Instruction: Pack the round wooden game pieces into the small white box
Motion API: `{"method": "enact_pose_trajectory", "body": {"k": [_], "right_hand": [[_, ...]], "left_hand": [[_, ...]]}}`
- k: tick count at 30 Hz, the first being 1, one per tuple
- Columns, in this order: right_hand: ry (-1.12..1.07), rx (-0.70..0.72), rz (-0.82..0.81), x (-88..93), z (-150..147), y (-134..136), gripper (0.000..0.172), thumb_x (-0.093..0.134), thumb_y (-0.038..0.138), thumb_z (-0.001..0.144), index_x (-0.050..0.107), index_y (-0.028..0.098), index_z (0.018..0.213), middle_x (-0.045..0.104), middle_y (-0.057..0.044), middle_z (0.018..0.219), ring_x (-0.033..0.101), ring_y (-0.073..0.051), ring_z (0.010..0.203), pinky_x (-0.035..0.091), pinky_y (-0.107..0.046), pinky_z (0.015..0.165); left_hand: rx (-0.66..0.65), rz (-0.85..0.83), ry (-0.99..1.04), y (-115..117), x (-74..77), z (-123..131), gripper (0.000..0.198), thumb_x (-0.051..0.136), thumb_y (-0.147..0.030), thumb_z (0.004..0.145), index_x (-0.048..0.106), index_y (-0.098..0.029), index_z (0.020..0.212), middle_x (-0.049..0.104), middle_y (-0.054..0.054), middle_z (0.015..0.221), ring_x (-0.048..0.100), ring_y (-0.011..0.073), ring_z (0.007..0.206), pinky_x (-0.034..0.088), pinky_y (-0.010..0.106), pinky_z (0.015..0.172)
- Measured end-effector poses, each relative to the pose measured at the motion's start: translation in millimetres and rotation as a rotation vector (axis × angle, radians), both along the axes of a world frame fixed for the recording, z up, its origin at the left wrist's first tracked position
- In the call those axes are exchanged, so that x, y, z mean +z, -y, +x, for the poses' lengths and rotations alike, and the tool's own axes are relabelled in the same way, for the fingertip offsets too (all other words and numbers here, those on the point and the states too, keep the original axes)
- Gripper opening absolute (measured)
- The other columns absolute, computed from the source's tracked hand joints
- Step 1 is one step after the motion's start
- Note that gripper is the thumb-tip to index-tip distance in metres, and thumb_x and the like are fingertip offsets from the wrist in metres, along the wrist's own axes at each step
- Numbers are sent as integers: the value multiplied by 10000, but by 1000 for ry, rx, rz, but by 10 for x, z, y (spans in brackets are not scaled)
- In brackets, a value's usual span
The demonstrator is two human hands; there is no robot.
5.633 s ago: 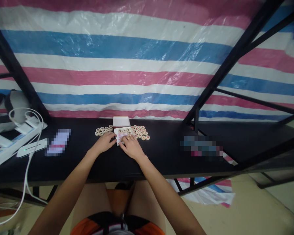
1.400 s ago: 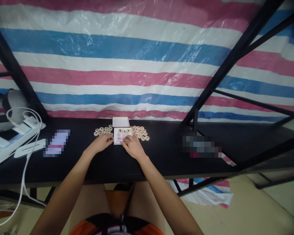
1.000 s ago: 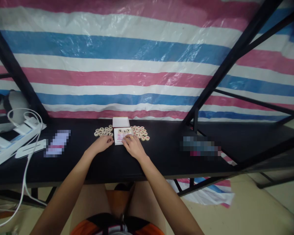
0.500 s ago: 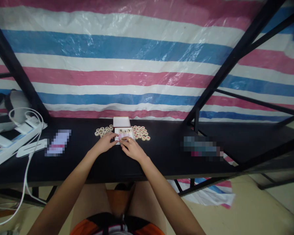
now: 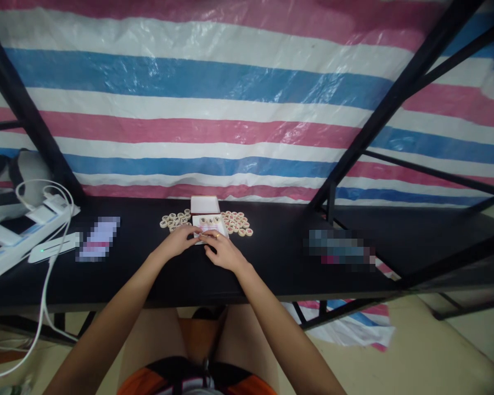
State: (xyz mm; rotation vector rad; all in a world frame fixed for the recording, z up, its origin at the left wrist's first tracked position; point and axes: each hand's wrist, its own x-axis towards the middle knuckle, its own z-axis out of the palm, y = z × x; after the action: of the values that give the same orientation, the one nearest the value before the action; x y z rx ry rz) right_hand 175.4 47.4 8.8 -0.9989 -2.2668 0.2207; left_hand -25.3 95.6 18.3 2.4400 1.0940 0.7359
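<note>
A small white box [image 5: 222,232] lies with its lid [image 5: 205,204] raised at the back. Inside, a sheet with pink grid lines [image 5: 209,226] is partly visible, with a short row of round Chinese chess pieces [image 5: 209,220] along the far side. My left hand [image 5: 180,241] reaches to the box's front left, its fingers bent inward. My right hand [image 5: 223,252], wearing a ring, reaches over the front edge, fingertips meeting those of the left. Both hands look closed in a pinch; what lies between the fingertips is too small to make out.
Black-marked chess pieces [image 5: 173,221] lie left of the box, red-marked ones [image 5: 235,222] on the right. Farther left on the black table [image 5: 271,263] are a blurred phone-like object [image 5: 100,238], a white device [image 5: 53,249], a power strip [image 5: 24,236] and white cables. A pixelated object [image 5: 340,245] lies right.
The fingertips of both hands have come closer together at the front of the box; my right hand's fingers have shifted slightly left. The box and loose pieces stay in place.
</note>
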Motion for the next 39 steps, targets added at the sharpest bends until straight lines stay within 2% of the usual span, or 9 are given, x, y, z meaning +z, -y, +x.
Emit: {"method": "enact_pose_trajectory", "body": {"k": [8,12,15,18,22,26,30,39], "right_hand": [[17,-18,-21,19,8,22,439,497,190,867,537,243,1301,540,-72,1289,560,-187,1136,469,-339,988],[6,-66,49,23,2,14,442,510,211,854,532,223,1294,513,-86,1327,527,-207,1182,455,-360,1006],[-17,-111,142,-3,27,13,341,497,211,850,607,213,1172,588,-90,1191,553,-211,1121,459,-368,986],[-42,-138,204,-44,75,30,239,494,253,844,659,201,1009,639,-87,997,603,-210,952,498,-358,877],[-42,-176,245,-54,88,30,211,462,251,859,653,185,921,638,-77,859,596,-198,837,489,-330,802],[64,-228,207,-27,37,-36,211,435,185,873,640,185,922,625,-75,853,562,-209,874,446,-333,832],[127,-277,133,-59,36,-106,160,478,196,875,637,194,886,624,-68,881,537,-223,910,403,-364,891],[96,-314,69,-142,83,-170,171,507,212,882,654,185,800,642,-47,830,558,-204,861,382,-354,907]], "left_hand": [[-8,3,5,47,52,20,206,556,-281,853,678,-195,996,696,57,972,602,210,918,433,324,852],[11,27,6,47,98,-12,178,548,-292,843,662,-192,935,679,46,919,591,202,882,428,311,824],[112,51,1,28,150,-101,145,554,-305,815,628,-183,841,644,31,835,573,186,798,418,292,754],[211,26,-40,19,212,-212,89,565,-273,759,569,-186,743,589,0,732,530,157,676,381,266,649],[200,-84,-91,32,253,-289,62,572,-238,700,533,-191,699,564,-18,686,514,143,633,358,251,608],[152,-171,-158,44,238,-278,65,596,-228,658,554,-191,691,558,-21,649,515,144,612,349,240,572],[121,-161,-178,10,199,-267,75,625,-238,654,599,-190,705,583,-11,672,532,149,627,364,236,570],[134,-109,-147,-108,96,-313,190,567,-314,790,717,-200,765,671,40,793,586,188,741,395,268,682]]}}
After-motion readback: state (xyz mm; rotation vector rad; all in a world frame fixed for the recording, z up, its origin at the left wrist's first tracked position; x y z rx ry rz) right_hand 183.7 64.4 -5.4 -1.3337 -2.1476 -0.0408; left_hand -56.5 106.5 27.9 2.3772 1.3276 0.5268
